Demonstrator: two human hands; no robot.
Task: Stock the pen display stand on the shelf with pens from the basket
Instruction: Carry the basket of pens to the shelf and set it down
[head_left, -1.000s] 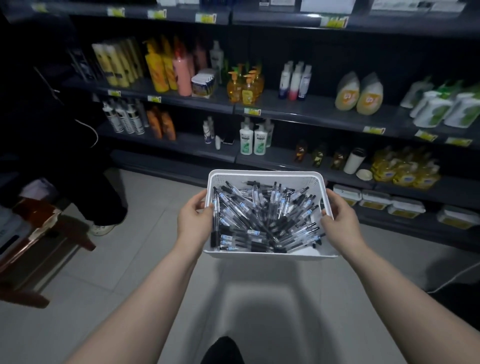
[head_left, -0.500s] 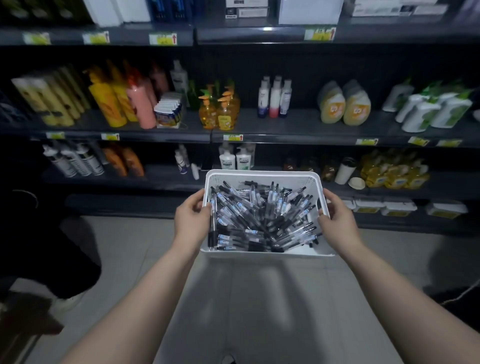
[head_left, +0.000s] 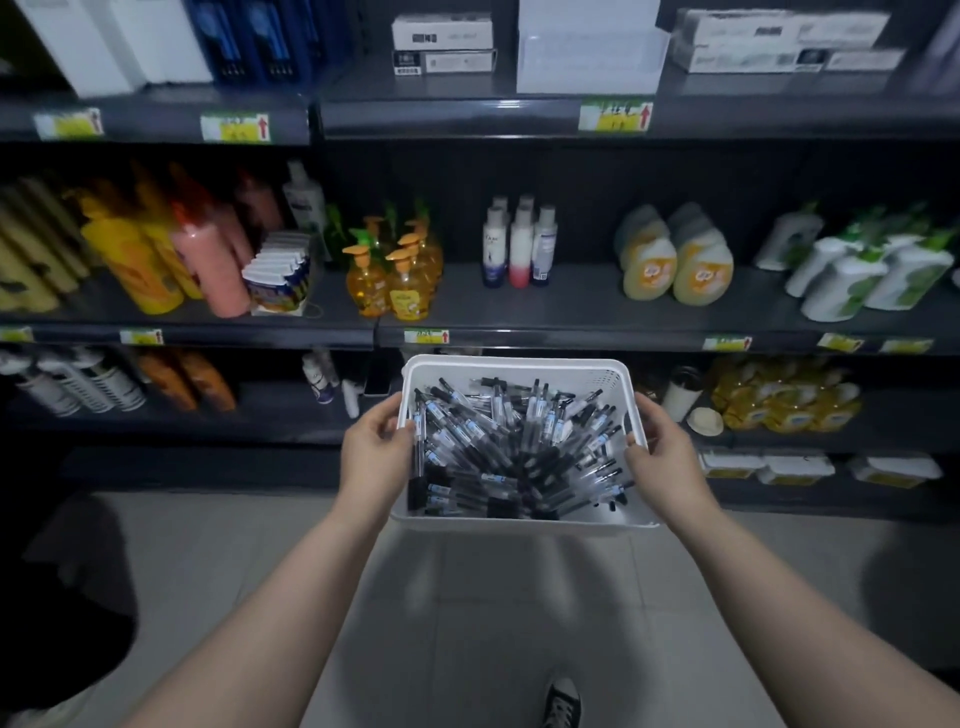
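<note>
Both hands are holding the white basket (head_left: 519, 370) out in front of the body, above the tiled floor (head_left: 467, 623) and facing the dark shelving (head_left: 571, 317).

Left hand (head_left: 374, 457) is gripping the basket's left wall, thumb hooked over the rim and fingers curled round the outside. Right hand (head_left: 667, 467) is doing the same on the right wall, thumb lying over the rim at the inner edge. The basket is sitting between the two hands, tilted slightly toward the camera.

The pens (head_left: 519, 447) are lying loose inside in a crossed heap, with black caps and clear barrels. The nearest ones on the left are touching or just beside the left thumb; those at the right edge are lying just beside the right thumb. Neither hand is pinching a pen; both are occupied with the basket only.

Middle shelf behind the basket is carrying:
- orange pump bottles (head_left: 395, 275) and a pink bottle (head_left: 208, 265) on the left
- three slim white bottles (head_left: 519, 244) in the centre
- yellow pouches (head_left: 675, 260) and white-green bottles (head_left: 857, 270) on the right

The top shelf is holding white boxes (head_left: 441, 47), with price tags (head_left: 615, 115) on its front edge. A dark sneaker (head_left: 563, 701) is showing at the bottom of the view.
</note>
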